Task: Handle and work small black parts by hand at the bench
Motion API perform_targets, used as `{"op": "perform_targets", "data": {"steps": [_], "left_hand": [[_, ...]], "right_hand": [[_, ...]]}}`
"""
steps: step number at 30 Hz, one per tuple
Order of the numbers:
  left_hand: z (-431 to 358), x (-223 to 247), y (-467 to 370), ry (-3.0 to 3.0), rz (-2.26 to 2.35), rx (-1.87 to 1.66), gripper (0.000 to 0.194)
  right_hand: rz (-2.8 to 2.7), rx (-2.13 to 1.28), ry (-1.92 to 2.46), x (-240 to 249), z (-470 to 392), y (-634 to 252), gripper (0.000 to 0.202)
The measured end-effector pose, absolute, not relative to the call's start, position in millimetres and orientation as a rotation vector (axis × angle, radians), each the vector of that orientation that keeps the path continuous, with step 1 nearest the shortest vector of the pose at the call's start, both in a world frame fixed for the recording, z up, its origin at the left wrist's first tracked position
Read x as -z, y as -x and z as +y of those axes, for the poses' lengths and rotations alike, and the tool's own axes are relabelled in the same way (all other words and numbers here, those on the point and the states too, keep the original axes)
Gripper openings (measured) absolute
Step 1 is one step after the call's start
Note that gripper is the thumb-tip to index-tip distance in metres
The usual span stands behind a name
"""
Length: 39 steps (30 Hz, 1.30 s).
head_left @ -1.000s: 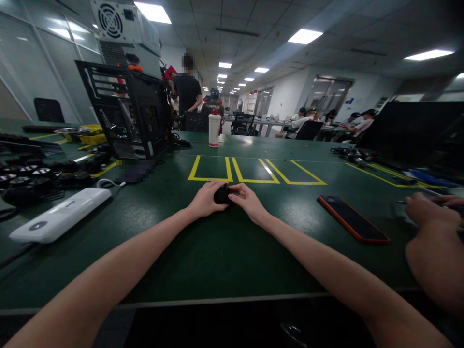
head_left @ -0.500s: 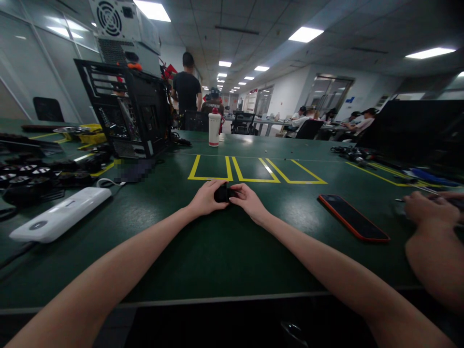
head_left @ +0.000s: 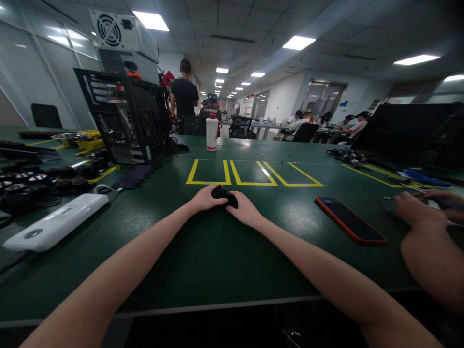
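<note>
Your left hand (head_left: 205,198) and right hand (head_left: 243,210) meet at the middle of the green table (head_left: 203,256), just short of the yellow tape boxes (head_left: 250,173). Between them sits a small black part (head_left: 224,195), resting at table level. Your left fingers are curled closed over its left end; your right fingers are curled closed against its right end and near side. Both hands hold it; neither is spread wide. The part is too small and dark to identify further.

To your right, an orange-edged phone (head_left: 348,219) lies flat, face up, well apart from your hands. Beyond it a co-worker's hand (head_left: 416,212) rests on the table at the right edge of the view; what it touches cannot be made out.

To your left, a white box-shaped device (head_left: 54,228) lies near the table edge. Behind it stands an open black computer case (head_left: 126,116), with a row of dark parts (head_left: 36,181) beside it. A white bottle (head_left: 212,133) stands upright at the far side of the table. A person in a black shirt (head_left: 184,99) stands beyond the case.
</note>
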<state>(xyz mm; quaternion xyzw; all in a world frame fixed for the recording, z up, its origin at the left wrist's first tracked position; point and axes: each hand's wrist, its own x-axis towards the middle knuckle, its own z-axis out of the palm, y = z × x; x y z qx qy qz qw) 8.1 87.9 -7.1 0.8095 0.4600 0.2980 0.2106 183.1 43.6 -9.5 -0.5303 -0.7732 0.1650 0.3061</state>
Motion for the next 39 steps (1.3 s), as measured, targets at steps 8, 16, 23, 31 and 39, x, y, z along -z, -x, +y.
{"op": "perform_targets", "data": {"steps": [8, 16, 23, 31, 39], "left_hand": [[93, 13, -18, -2.294, 1.299, -0.849, 0.06], [56, 5, -23, -2.32, 1.22, -0.819, 0.053], [-43, -6, -21, -2.314, 1.135, -0.724, 0.056], [-117, -6, 5, -2.227, 1.108, -0.648, 0.072], [-131, 21, 64, -2.305, 1.261, -0.724, 0.085]], "right_hand": [[-1.951, -0.462, 1.401, 13, 56, -190, 0.038], [-2.063, -0.412, 1.32, 5, 20, -195, 0.035], [-2.277, -0.376, 1.325, -9, -82, -204, 0.039], [-2.126, -0.508, 0.973, 22, -144, -188, 0.055], [-1.962, -0.939, 0.924, 27, -136, -129, 0.046]]}}
